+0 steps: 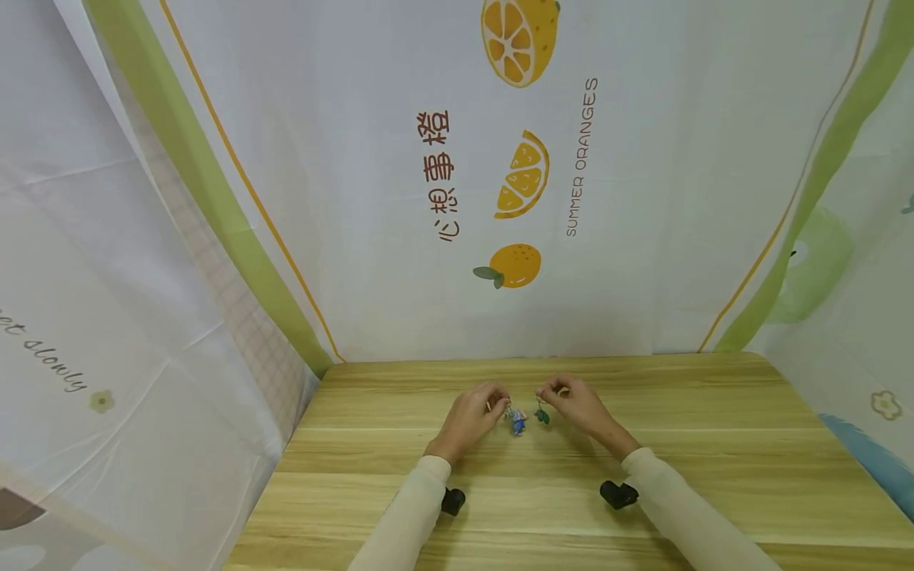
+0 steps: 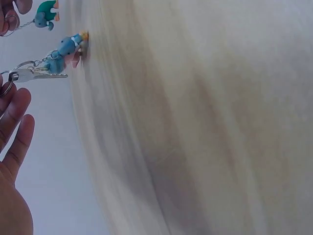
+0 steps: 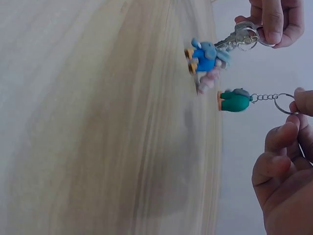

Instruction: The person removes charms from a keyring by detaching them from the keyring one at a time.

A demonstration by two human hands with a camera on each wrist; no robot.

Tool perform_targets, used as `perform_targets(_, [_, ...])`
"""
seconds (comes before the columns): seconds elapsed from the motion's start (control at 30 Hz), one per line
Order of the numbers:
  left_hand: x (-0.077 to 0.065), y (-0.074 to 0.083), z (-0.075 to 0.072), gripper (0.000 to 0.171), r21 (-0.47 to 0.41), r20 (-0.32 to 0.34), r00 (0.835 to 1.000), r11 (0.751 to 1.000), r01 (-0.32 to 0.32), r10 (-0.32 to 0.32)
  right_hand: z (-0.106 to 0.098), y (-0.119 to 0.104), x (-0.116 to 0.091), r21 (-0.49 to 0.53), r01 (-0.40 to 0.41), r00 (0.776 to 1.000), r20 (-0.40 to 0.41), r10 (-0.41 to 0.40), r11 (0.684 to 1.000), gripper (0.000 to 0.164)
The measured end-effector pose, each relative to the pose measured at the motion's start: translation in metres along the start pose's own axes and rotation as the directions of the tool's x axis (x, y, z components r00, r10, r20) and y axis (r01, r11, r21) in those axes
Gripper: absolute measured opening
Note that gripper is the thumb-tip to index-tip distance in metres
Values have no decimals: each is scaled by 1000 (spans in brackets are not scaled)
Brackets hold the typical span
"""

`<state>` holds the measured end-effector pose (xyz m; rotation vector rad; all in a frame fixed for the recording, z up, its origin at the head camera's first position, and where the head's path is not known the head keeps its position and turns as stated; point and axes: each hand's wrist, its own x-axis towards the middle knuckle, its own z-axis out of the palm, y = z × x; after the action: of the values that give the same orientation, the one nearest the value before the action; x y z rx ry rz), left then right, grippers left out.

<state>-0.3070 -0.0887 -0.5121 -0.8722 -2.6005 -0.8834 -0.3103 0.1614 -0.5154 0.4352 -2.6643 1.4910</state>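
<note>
In the head view my left hand (image 1: 471, 416) pinches a key ring from which keys and small figures hang. One is a blue elephant-like figure (image 3: 205, 58) with orange feet, and a pink figure (image 3: 209, 79) dangles against it. A silver key (image 2: 23, 75) shows beside them in the left wrist view. Thumb and fingertips of my right hand (image 1: 580, 406) grip the split ring (image 3: 277, 105) of a separate keychain. Its short chain bears a green-bodied elephant figure (image 3: 235, 101) with a grey head. Both hands are raised over the table, the keychains side by side between them.
Below the hands lies a wood-grain table (image 1: 528, 507). A white cloth (image 1: 371, 198) printed with oranges and lettering hangs behind its far edge, and more printed cloth stands at both sides. Black wrist camera mounts (image 1: 618, 495) sit by the sleeves.
</note>
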Motion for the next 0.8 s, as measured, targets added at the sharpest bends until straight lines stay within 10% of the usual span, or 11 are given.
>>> perform_targets(0.8, [6,-10,-11,9,-3,-73,996,999,-53,53,-24,-2,1,72,-28,999,25,27,997,17])
